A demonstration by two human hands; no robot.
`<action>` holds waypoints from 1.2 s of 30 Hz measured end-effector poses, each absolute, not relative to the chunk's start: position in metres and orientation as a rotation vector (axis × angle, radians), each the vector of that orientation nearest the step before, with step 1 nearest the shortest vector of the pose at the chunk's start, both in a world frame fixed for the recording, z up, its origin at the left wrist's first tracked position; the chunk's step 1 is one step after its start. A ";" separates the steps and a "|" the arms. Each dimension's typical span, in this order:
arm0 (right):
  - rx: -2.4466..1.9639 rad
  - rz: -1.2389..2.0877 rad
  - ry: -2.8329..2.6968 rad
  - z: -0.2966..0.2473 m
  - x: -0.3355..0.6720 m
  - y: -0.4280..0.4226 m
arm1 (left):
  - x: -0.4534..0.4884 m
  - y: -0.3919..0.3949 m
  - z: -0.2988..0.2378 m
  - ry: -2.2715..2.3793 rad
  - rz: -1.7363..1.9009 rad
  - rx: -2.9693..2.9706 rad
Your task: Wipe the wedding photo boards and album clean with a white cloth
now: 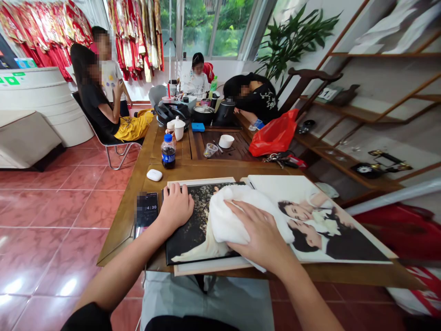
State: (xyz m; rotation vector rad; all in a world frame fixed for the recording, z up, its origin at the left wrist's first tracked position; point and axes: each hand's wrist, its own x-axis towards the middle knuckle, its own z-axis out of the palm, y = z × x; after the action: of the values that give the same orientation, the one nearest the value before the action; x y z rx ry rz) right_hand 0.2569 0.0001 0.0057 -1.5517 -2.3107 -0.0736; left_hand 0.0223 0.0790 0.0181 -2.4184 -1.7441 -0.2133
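A wedding photo panel with a dark picture (193, 214) lies flat at the table's near edge, a pale board showing under its rim. My left hand (176, 206) rests on its left part, fingers laid forward and holding nothing. Over the panel's right part, my right hand (260, 232) grips a bunched white cloth (227, 216) and presses it down. That cloth hides much of the picture. Beside it on the right lies a second, light-coloured photo panel (347, 234), showing a couple. Part of its left side is covered by the cloth and my right hand.
A phone (147, 211), a white earbud case (154, 174) and a blue-capped bottle (168, 151) stand along the left. Farther back are a white bowl (226, 141) and a red plastic bag (274, 138). Several people sit or stand around the far end; shelves (358, 172) line the right.
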 end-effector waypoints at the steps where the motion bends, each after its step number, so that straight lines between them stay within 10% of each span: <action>1: -1.561 -0.059 -2.310 0.007 0.254 0.006 | 0.022 0.079 0.018 -1.743 -0.216 -2.418; 36: -1.477 0.000 -2.395 0.013 0.223 -0.008 | 0.022 0.079 0.016 -1.736 -0.232 -2.412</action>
State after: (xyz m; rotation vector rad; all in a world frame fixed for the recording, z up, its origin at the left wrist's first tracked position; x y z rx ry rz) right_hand 0.2227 -0.0083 0.0134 -1.4773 -2.3947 -0.0005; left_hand 0.0224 0.0793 0.0156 -2.4120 -1.7364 -0.2324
